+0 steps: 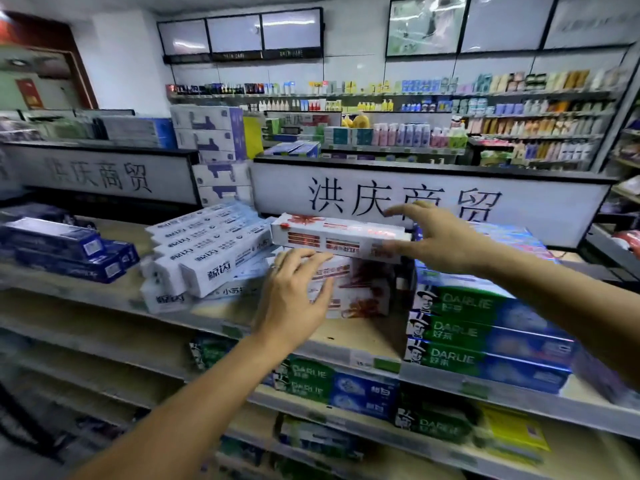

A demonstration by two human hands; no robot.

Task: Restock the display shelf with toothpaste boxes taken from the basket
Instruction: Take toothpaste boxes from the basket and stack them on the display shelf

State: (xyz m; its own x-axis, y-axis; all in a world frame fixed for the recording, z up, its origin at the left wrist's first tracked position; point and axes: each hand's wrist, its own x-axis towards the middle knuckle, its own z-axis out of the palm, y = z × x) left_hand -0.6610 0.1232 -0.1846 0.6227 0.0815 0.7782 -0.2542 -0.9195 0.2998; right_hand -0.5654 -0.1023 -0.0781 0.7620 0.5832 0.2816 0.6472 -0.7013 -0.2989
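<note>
Toothpaste box [332, 235], red and white, lying lengthwise on top of the red-and-white stack [360, 292] on the upper display shelf [363, 337], between tumbled white boxes [207, 254] to the left and neat Darlie boxes [485, 334] to the right. Right hand [436, 237] at that box's right end, fingers spread and nearly straight, thumb at the front face, index finger over the back edge; released rather than clenched, contact too blurred to judge. Left hand [294, 292] laid flat on the stack below, fingers gently bent over its top, grasping nothing. Dark blue boxes [65, 251] further left on the same shelf. Sign [415, 199] with large characters standing behind.
</note>
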